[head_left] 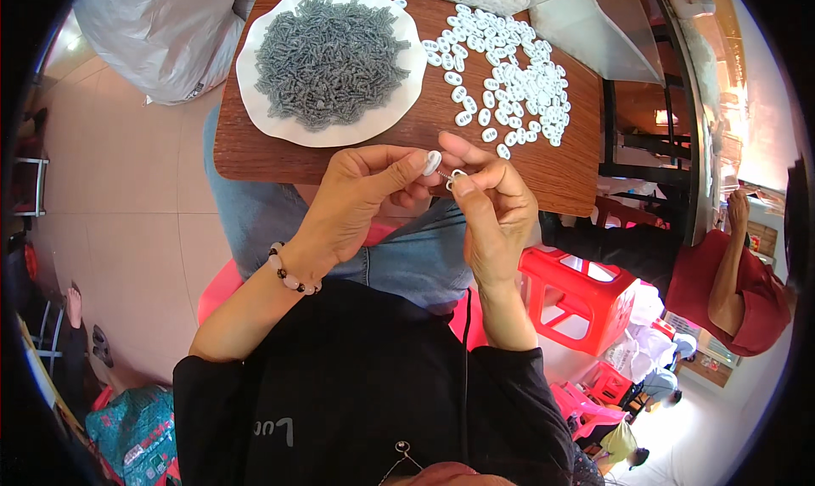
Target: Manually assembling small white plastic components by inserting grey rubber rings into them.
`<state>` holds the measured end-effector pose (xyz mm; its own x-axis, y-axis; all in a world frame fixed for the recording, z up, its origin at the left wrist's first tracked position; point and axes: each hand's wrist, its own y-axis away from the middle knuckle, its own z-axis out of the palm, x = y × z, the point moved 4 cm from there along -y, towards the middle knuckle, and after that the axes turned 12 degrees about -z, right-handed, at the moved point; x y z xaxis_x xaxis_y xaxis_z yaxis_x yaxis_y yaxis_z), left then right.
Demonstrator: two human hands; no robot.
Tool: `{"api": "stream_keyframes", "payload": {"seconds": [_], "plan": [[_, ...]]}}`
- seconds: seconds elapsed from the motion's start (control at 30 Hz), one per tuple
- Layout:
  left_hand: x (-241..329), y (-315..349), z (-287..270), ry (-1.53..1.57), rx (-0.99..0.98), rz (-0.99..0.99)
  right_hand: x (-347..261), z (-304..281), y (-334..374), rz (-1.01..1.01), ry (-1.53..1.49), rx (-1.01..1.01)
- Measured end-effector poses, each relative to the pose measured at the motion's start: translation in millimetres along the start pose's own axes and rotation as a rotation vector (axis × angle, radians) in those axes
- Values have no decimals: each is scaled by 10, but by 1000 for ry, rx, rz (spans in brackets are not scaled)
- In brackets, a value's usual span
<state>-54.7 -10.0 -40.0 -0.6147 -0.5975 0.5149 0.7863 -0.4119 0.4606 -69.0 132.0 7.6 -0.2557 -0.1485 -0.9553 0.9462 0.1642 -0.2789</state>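
spring [444, 175] between two small white pieces, one in each hand

head view: the left hand [365, 176] pinches a white oval piece [432, 162] between thumb and forefinger, near its lower half. the right hand [501, 202] pinches a white looped piece [457, 179] with thumb and forefinger, its other fingers loosely curled behind. all three parts are held up by the near edge of the wood-grain table [560, 176].

the oval piece is smooth and pale, with rounded ends. its long axis runs nearly up and down, the upper end leaning a little to the right. the spring is a thin, dark grey coil that slants from the oval piece down and right toward the looped piece; whether its ends are seated is too small to tell. the looped piece shows thin, curved white edges round an opening, partly covered by the right thumb, so i cannot tell its full direction.

left on the table, a glossy white dish [335, 136] with a wavy rim holds a tangled, wiry heap of grey springs [331, 61]. to its right lie scattered loose white ovals [519, 85], smooth, plastic-looking, with darker marks in their middles, pointing every way.
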Motion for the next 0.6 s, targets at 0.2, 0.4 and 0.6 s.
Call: {"api": "stream_keyframes", "payload": {"seconds": [0.2, 0.4, 0.6], "plan": [[-16, -7, -21, -24, 24, 40, 27, 3, -6, 27, -14, 11], [-20, -5, -5, -39, 26, 58, 43, -18, 3, 15, -3, 8], [-13, 3, 0, -46, 36, 78, 58, -11, -2, 2, 31, 11]]}}
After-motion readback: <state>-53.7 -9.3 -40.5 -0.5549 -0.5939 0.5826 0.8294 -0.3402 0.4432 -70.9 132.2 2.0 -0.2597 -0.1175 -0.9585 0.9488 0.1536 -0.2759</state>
